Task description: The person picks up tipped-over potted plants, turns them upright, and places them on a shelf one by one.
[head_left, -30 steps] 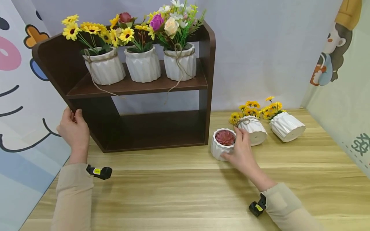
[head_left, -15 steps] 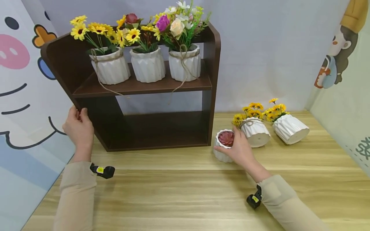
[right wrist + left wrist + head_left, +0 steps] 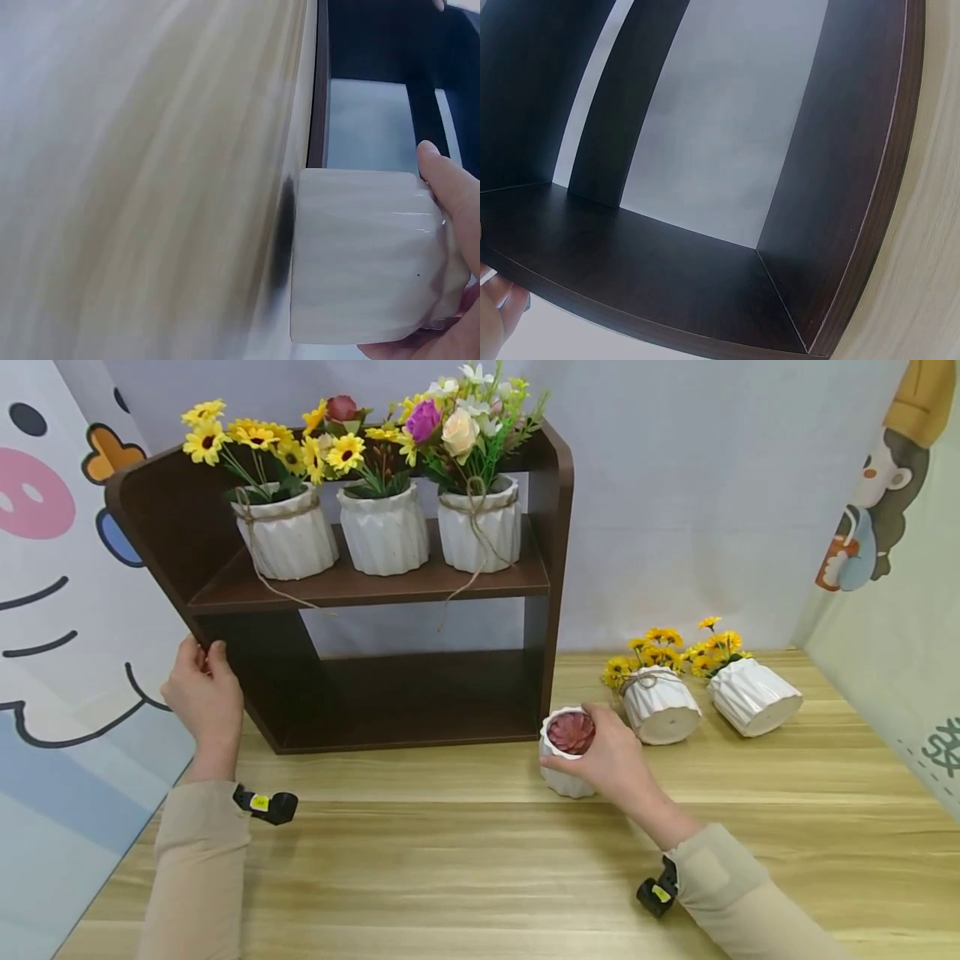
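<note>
In the head view, my right hand (image 3: pixel 617 758) grips the rim of a white fluted pot (image 3: pixel 562 777) holding a dark red succulent (image 3: pixel 572 732). The pot is upright beside the shelf's lower right corner. A dark shadow lies beside its base in the right wrist view, where the pot (image 3: pixel 367 255) sits between thumb and fingers. At the left, my left hand (image 3: pixel 206 697) holds the front edge of the dark brown two-tier shelf's (image 3: pixel 375 602) side panel. Only part of the left hand (image 3: pixel 499 315) shows in the left wrist view.
Three white pots (image 3: pixel 384 531) with artificial flowers stand on the upper board, twine trailing from two. Right of the shelf, a twine-tied pot (image 3: pixel 660 706) and another white pot (image 3: pixel 752 695), both with yellow flowers, lie tipped on the wooden table (image 3: pixel 450 860).
My right hand has carried the succulent pot slightly left and nearer to me, away from the tipped pots. The left hand keeps its hold on the shelf.
</note>
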Motion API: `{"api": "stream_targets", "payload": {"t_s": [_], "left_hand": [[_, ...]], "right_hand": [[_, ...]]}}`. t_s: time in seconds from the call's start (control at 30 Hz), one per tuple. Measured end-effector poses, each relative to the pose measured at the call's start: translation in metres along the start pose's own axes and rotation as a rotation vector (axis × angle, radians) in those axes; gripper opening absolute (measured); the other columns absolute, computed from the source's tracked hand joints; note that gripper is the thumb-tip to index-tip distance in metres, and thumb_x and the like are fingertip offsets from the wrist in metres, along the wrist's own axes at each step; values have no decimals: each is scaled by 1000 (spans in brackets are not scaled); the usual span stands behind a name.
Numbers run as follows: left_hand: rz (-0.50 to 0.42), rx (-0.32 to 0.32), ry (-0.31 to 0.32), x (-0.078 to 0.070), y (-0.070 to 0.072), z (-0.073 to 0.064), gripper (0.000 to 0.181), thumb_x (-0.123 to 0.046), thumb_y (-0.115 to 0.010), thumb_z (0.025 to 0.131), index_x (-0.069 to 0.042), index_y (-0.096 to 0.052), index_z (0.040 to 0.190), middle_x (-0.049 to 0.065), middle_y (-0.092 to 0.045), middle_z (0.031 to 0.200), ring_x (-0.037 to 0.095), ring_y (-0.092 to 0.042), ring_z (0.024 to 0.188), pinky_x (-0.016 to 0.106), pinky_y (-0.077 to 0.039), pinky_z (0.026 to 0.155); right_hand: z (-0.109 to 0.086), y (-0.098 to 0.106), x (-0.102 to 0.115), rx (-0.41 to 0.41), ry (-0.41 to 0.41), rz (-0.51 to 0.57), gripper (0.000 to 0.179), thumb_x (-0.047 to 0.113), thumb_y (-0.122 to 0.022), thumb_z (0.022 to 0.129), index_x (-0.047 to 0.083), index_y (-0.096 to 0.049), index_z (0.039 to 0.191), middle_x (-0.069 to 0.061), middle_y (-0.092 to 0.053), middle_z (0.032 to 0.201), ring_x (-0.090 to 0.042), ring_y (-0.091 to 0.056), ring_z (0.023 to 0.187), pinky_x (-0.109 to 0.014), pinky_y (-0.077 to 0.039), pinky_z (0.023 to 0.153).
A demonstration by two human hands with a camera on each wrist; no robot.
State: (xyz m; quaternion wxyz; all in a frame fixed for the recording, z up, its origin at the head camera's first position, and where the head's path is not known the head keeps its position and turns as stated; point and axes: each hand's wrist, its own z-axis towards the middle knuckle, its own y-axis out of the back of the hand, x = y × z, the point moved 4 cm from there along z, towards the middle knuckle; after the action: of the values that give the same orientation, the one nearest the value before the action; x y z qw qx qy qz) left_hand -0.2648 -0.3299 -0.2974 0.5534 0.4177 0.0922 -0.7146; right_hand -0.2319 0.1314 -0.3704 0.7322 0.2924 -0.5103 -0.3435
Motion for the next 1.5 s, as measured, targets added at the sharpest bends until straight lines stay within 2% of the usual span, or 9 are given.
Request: {"api": "stream_targets", "payload": {"t_s": [0.27, 0.53, 0.73, 0.97, 1.2, 1.5], "left_hand": [[-5, -4, -1, -1, 1, 1, 28, -26, -47, 93, -2, -60, 100, 13, -58, 77, 19, -43, 69, 27, -26, 62], [-9, -5, -12, 0, 0, 0, 29, -26, -46, 94, -2, -60, 101, 16, -61, 80, 20, -44, 70, 27, -27, 63], [-4, 0, -3, 0, 0, 0, 31, -29, -45, 94, -4, -61, 104, 16, -63, 84, 19, -45, 71, 27, -29, 65], [-12, 16, 12, 1, -1, 0, 33, -32, -45, 94, -5, -61, 105, 14, -63, 83, 12, -42, 69, 23, -27, 64], [-10, -2, -13, 1, 0, 1, 30, -28, -46, 94, -2, -60, 101, 12, -55, 75, 20, -43, 68, 27, -27, 62], [-14, -6, -32, 2, 0, 1, 30, -27, -46, 93, -1, -59, 100, 16, -59, 78, 24, -45, 70, 30, -28, 64]], "right_hand": [[3, -14, 34, 46, 84, 9, 96, 53, -80, 54, -1, -47, 126, -18, -55, 120, -33, -51, 110, -45, -42, 90], [15, -32, 67, 116, 184, -16, 97, 55, -80, 53, 2, -47, 126, -14, -56, 116, -28, -56, 102, -41, -47, 83], [29, -47, 87, 168, 195, -7, 98, 56, -79, 53, 4, -45, 128, -12, -54, 116, -26, -56, 101, -41, -47, 84], [45, -64, 90, 163, 142, -10, 92, 58, -78, 53, 8, -48, 124, -8, -56, 111, -26, -58, 97, -39, -48, 82], [58, -75, 85, 154, 110, 15, 87, 59, -76, 56, 10, -49, 122, -7, -57, 111, -24, -57, 98, -38, -47, 82], [73, -84, 85, 148, 103, 51, 84, 56, -78, 57, 10, -49, 121, -7, -57, 110, -23, -57, 98, -37, -47, 82]]}}
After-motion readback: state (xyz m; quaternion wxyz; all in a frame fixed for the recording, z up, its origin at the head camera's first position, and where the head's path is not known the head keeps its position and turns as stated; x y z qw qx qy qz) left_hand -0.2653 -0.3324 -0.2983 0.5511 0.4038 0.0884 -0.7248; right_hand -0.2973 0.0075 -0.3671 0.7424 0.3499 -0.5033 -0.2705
